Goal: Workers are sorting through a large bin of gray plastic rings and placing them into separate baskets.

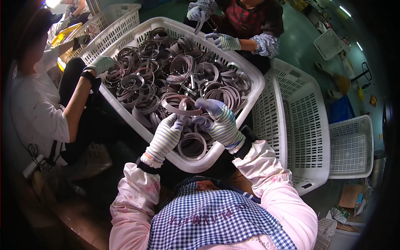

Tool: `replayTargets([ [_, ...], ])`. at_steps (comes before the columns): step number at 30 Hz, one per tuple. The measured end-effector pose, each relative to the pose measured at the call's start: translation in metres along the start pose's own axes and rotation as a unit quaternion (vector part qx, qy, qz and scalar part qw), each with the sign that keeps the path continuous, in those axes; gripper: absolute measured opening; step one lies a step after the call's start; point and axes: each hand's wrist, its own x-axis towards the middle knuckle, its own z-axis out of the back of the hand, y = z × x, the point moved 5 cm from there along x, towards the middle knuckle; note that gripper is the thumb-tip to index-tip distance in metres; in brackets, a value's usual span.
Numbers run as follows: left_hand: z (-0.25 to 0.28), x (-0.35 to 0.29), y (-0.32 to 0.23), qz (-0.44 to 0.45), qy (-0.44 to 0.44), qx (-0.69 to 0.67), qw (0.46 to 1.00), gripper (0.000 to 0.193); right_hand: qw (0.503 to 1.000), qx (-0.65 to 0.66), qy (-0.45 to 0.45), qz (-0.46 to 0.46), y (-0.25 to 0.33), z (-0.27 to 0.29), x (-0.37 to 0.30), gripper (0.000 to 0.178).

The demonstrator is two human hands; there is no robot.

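My left hand point(163, 138), in a striped knit glove, pinches the near edge of a flat grey-brown metal ring point(180, 111). My right hand point(223, 126), gloved alike, has its fingers closed at the ring's right end. Both hands hold the ring just above the near corner of a white plastic basket point(191, 166). Many similar rings, pinkish grey and silver, lie heaped in this basket. Close below my hands rests a stack of rings point(192, 146). The exact grip of my fingertips is partly hidden by the gloves and the ring.
At the left, a co-worker's gloved hand point(101, 65) touches rings at the basket's edge. Across the basket, another person's gloved hands point(227, 42) work above the heap. White crates point(308, 125) stand at the right, with a smaller crate point(352, 146) beyond. Another basket point(123, 29) stands far left.
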Motion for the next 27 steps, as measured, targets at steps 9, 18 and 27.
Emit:
replayTargets([
  [9, -0.005, -0.019, -0.011, 0.108, 0.159, -0.187, 0.963, 0.064, 0.973, 0.187, 0.016, -0.137, -0.012, -0.013, -0.01, 0.078],
  [18, -0.005, -0.014, -0.011, 0.061, 0.112, -0.186, 0.974, 0.066, 0.976, 0.154, -0.008, -0.156, -0.002, -0.01, -0.008, 0.053],
  [27, 0.032, -0.003, -0.012, 0.016, 0.012, -0.135, 0.991, 0.063, 0.867, -0.203, 0.351, -0.291, -0.043, -0.039, -0.045, 0.052],
])
